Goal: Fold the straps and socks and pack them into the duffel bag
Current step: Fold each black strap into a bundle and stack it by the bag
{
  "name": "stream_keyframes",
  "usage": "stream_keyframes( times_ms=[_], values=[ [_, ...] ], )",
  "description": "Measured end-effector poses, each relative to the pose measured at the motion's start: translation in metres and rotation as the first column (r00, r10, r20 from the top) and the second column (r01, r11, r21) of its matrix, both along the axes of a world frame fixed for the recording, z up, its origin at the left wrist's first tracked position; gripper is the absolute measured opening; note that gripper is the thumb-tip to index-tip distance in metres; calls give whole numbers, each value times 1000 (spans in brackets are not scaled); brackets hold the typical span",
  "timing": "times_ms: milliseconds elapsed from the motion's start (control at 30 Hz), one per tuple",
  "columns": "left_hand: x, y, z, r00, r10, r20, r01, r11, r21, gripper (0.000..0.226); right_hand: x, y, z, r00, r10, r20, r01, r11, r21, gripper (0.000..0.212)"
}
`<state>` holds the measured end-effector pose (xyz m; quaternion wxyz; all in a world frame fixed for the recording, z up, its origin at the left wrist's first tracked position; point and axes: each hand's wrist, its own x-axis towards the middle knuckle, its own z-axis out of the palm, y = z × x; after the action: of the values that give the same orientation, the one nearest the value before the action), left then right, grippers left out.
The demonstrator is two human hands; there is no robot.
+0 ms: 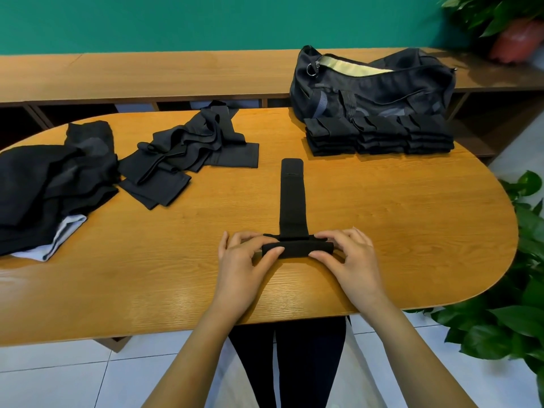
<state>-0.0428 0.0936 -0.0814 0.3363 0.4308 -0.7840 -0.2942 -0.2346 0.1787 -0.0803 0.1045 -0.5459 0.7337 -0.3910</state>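
With left hand [244, 260], pinched the left end of the roll formed at the near end of the strap [293, 195], thumb below and fingers curled over the top. With right hand [350, 257], pinched the right end of the same roll in like manner. Found roll lying crosswise on desk [382, 225] near its front edge, between both hands. Found unrolled length of strap lying flat and straight, running from roll toward middle of desk. Recorded duffel bag [374, 83] at far right of desk, zip open, pale lining showing. Recorded folded stack [379, 135] of black pieces just in front of bag, in a neat row. Logged loose heap [188, 151] of black unfolded pieces at far left-centre, well apart from strap. Logged larger dark cloth pile [50, 187] at left edge, pale fabric showing beneath it. Could not tell socks from straps in either heap. Noted leafy plant [515, 290] beside desk at right.
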Motion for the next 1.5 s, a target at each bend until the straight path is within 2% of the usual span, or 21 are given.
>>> stream_keyframes(
  times_ms=[100,200,400,567,633,700,767,833,1033,1167,1267,1400,1500],
  values=[
    [0,1,2,999,-34,36,35,999,-21,39,1,0,4,999,6,35,-7,1000,17,25],
    [0,1,2,993,-57,104,65,995,-80,40,1,-1,4,995,-8,96,5,1000,30,23],
    [-1,2,3,995,-8,101,15,997,-70,12,3,0,3,990,-32,139,29,999,26,31],
    [-2,3,4,999,29,45,-26,998,-64,6,1,2,3,991,-15,130,5,997,76,40],
    [-2,2,5,999,46,0,-46,998,-33,19,0,2,4,995,-25,98,13,993,118,45],
    [-1,1,4,998,64,-16,-64,998,-21,31,1,1,6,998,-26,49,19,988,151,38],
    [0,2,6,998,54,-28,-54,999,-1,21,0,1,3,1000,-26,16,24,991,134,26],
    [0,3,6,999,38,-27,-38,999,-2,8,-1,1,2,999,-37,32,33,993,115,24],
    [-1,2,4,998,60,-19,-61,998,-34,22,-1,1,1,989,-80,124,69,994,89,42],
    [-1,1,0,994,97,-41,-98,995,-20,50,0,-1,2,992,-95,87,90,995,51,40],
    [-2,0,0,992,119,-32,-119,993,0,61,0,-1,2,990,-123,65,121,992,39,45],
    [-2,0,0,994,91,61,-85,992,-98,54,0,-2,0,990,-142,-9,142,989,40,41],
    [-2,-1,2,989,-13,147,29,993,-112,39,-1,-1,-2,993,-25,-114,25,1000,-7,27]
  ],
)
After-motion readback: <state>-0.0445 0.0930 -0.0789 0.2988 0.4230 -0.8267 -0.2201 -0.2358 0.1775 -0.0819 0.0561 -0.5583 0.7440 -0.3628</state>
